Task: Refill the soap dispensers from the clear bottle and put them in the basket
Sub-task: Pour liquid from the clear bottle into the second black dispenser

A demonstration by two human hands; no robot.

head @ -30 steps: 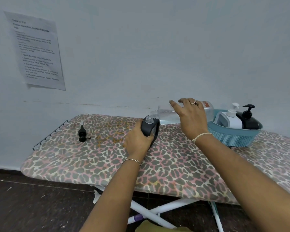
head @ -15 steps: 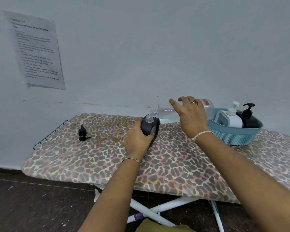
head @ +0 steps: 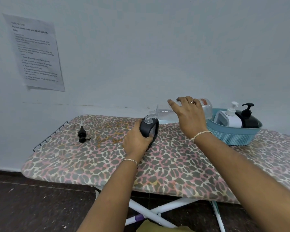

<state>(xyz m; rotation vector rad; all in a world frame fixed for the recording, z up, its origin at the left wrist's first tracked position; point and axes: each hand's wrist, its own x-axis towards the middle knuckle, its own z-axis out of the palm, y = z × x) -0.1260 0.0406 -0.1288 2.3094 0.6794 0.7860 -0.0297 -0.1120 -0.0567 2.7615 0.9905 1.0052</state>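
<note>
The leopard-print worktop (head: pixel 174 164) carries a blue basket (head: pixel 233 136) at the right, already holding a white dispenser (head: pixel 231 117) and a black one (head: pixel 248 118). Little has changed since the earlier frame: the right hand (head: pixel 189 118) still grips the clear bottle (head: pixel 164 113) on its side. Its mouth now meets the open neck of the dark dispenser (head: pixel 149 129), wrapped upright by the left hand (head: pixel 136 141); the pump (head: pixel 82 133) lies well left.
</note>
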